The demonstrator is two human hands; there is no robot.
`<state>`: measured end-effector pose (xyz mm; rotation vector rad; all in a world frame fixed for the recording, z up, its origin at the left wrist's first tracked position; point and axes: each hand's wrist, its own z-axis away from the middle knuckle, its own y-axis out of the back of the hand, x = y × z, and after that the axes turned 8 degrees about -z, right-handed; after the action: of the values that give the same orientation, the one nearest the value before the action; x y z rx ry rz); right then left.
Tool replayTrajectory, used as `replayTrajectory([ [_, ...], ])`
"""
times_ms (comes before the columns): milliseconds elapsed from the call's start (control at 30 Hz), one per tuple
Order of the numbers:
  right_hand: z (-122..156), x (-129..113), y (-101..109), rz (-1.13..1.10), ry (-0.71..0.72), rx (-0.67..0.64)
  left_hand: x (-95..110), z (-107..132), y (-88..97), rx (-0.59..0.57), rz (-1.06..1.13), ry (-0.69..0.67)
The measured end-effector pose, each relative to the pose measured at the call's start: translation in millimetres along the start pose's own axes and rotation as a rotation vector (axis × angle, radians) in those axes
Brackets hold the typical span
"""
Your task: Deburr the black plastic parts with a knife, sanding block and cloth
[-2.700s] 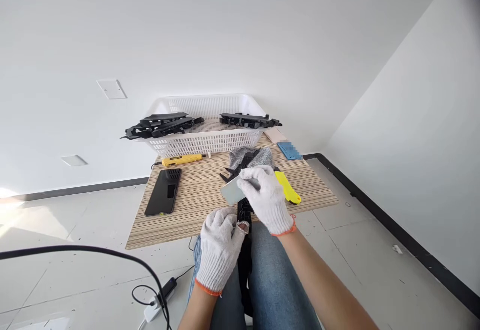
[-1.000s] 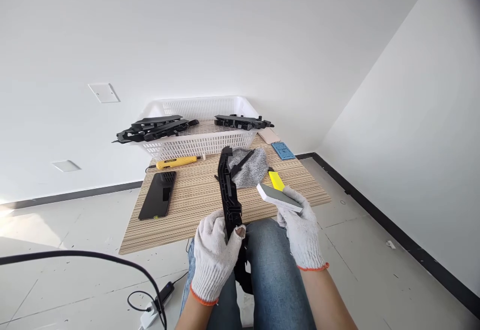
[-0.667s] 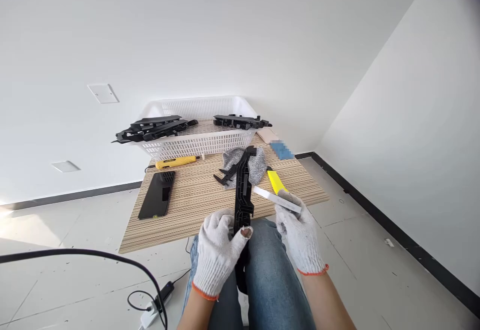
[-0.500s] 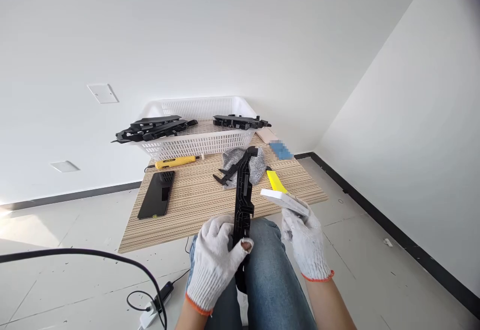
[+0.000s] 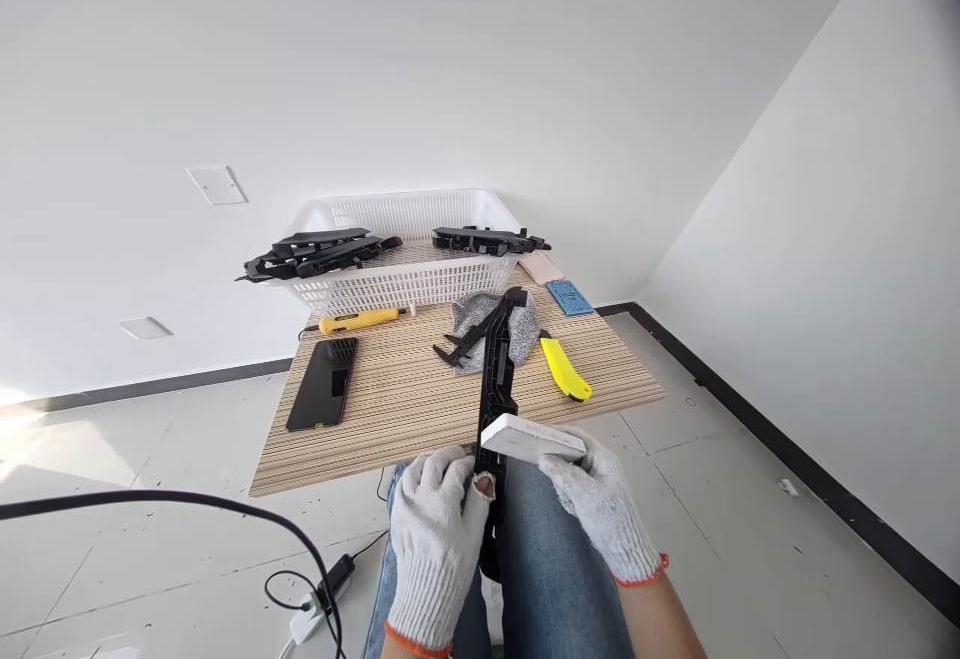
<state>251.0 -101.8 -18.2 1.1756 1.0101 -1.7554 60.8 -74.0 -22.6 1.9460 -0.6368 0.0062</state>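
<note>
My left hand (image 5: 439, 529), in a white knit glove with the thumb tip exposed, is closed around the lower part of a long black plastic part (image 5: 496, 369). That part stands slanted over my lap, its far end above the table. My right hand (image 5: 596, 499), gloved too, grips one end of a flat white block (image 5: 529, 438). The block's other end overlaps the black part just above my left thumb; whether the two touch I cannot tell. Behind the part lie a black caliper (image 5: 472, 334) and a grey cloth (image 5: 529, 329). A yellow-handled knife (image 5: 564, 369) rests to the right.
A white plastic basket (image 5: 397, 289) holding several black parts (image 5: 337, 251) stands at the table's back. A yellow tool (image 5: 360, 320), a black phone (image 5: 322, 384) and a blue packet (image 5: 570, 297) lie on the striped table (image 5: 405, 409). A black cable (image 5: 187, 501) arcs at the lower left.
My right hand has brought the white block left, over the black part, uncovering the yellow handle. The left hand keeps its hold. The view has shifted slightly.
</note>
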Motion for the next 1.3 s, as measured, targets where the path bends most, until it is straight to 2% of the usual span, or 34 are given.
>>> replayTrajectory([
  [133, 3, 0, 5, 0.041, 0.000, 0.053, -1, -8, 0.5, -0.025, -0.017, -0.002],
  [300, 4, -5, 5, 0.039, -0.005, 0.130, 4, -13, -0.2, 0.003, -0.040, 0.043],
  [433, 4, -6, 6, 0.029, -0.005, 0.135, 6, -13, -1.9, -0.003, -0.071, 0.083],
  [667, 3, 3, 5, 0.049, -0.005, 0.140, 8, -22, -12.1, 0.075, -0.002, 0.155],
  [833, 2, -5, 5, 0.151, 0.144, 0.130, 13, -35, -16.9, 0.076, -0.045, 0.132],
  [967, -7, -16, 3, 0.317, 0.242, 0.128, 13, -36, -18.6, 0.063, -0.062, 0.109],
  [1033, -18, -19, -1, 0.355, 0.264, 0.052, 10, -34, -19.3, 0.069, -0.071, 0.085],
  [1133, -35, -19, -15, 0.300, 0.165, -0.093, 7, -27, -20.1, 0.064, -0.115, 0.079],
  [1167, -39, -19, -21, 0.243, 0.120, -0.073, 6, -25, -20.2, 0.058, -0.128, 0.090],
  [1267, -46, -20, -37, -0.017, 0.061, 0.144, 5, -19, -20.1, 0.075, -0.148, 0.126],
  [1300, -46, -21, -41, -0.078, 0.050, 0.166, 5, -17, -19.9, 0.084, -0.152, 0.131],
])
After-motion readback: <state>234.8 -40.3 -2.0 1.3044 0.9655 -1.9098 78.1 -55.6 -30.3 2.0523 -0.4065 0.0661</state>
